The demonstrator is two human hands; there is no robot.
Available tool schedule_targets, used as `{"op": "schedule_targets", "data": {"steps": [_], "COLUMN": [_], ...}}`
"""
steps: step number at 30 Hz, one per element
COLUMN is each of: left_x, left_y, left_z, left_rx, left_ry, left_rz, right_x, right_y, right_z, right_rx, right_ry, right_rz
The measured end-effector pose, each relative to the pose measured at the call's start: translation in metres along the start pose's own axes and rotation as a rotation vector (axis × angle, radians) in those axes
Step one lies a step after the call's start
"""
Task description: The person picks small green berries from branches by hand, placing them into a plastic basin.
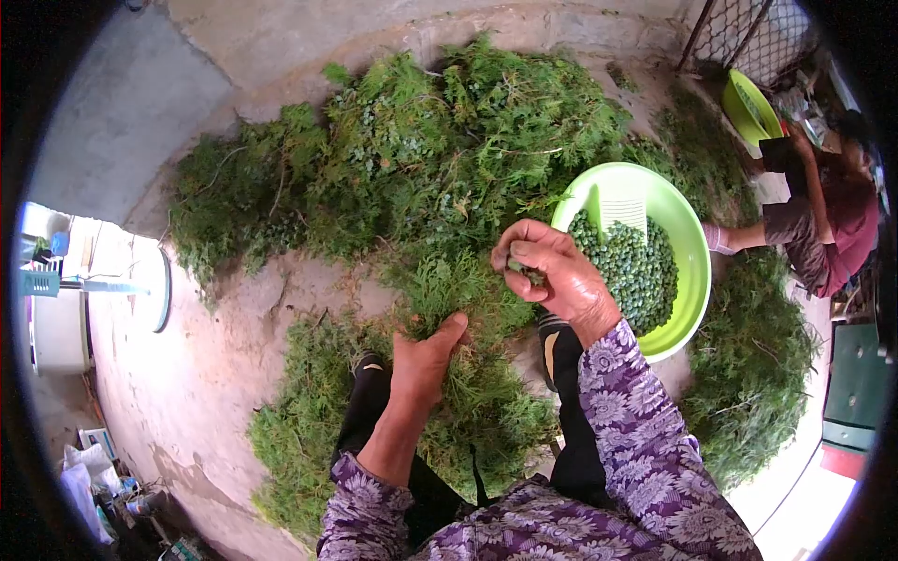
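My left hand point(423, 363) is closed, thumb pressed on a leafy conifer sprig point(447, 288) that spreads out in front of it. My right hand point(552, 271) is raised beside the basin, with its fingers curled around a few small green cones point(531, 275), partly hidden by the fingers. Just right of that hand sits a lime-green basin point(694, 271) with a ribbed washboard panel point(621, 208) in its wall. Many small green cones point(631, 280) lie heaped in the basin.
A big pile of cut conifer branches point(402, 140) lies along the wall. More cuttings point(309, 421) surround my feet, and another heap point(753, 393) is at right. Another person point(823, 206) sits at far right near a second green basin point(750, 107). Clutter point(122, 496) stands at lower left.
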State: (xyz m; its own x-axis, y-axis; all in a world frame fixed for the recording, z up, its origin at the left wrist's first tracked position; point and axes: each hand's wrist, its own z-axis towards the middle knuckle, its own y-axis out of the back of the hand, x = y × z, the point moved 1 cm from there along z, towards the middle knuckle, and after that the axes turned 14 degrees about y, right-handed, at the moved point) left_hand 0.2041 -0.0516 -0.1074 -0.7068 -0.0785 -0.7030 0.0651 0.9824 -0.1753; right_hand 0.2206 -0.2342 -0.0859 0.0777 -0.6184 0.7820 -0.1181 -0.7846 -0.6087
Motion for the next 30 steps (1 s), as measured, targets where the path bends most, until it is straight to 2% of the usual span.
{"op": "schedule_targets", "data": {"steps": [2,3,4,6,7,11,13,17,22,30], "left_x": [0.001,0.001,0.001,0.001,0.001,0.001,0.002,0.004,0.005,0.005], "left_y": [0.002,0.002,0.002,0.001,0.000,-0.008,-0.011,-0.010,-0.010,-0.011], "left_z": [0.002,0.003,0.003,0.004,0.004,0.001,0.000,0.002,0.003,0.003], "left_rx": [0.000,0.004,0.003,0.004,0.005,-0.017,-0.050,-0.015,-0.009,0.002], "left_ry": [-0.004,-0.008,-0.007,0.003,0.004,-0.033,-0.053,-0.045,-0.044,-0.074], "left_rz": [0.017,0.037,0.037,0.018,0.020,-0.006,-0.011,0.036,0.090,0.151], "right_x": [-0.005,-0.004,-0.007,-0.013,-0.018,-0.025,-0.024,-0.026,-0.021,-0.023], "right_y": [-0.001,-0.002,-0.004,-0.010,-0.008,-0.003,-0.002,-0.001,-0.003,0.001], "right_z": [0.000,-0.001,-0.002,-0.003,-0.004,-0.002,-0.004,-0.005,-0.005,-0.005], "right_rx": [0.136,0.181,0.181,0.315,0.309,0.303,0.317,0.363,0.335,0.373], "right_ry": [-0.054,-0.098,-0.099,0.095,0.162,0.259,0.288,0.293,0.154,0.118], "right_rz": [-0.070,-0.216,-0.215,-0.687,-0.804,-0.962,-1.155,-1.191,-1.147,-1.064]}}
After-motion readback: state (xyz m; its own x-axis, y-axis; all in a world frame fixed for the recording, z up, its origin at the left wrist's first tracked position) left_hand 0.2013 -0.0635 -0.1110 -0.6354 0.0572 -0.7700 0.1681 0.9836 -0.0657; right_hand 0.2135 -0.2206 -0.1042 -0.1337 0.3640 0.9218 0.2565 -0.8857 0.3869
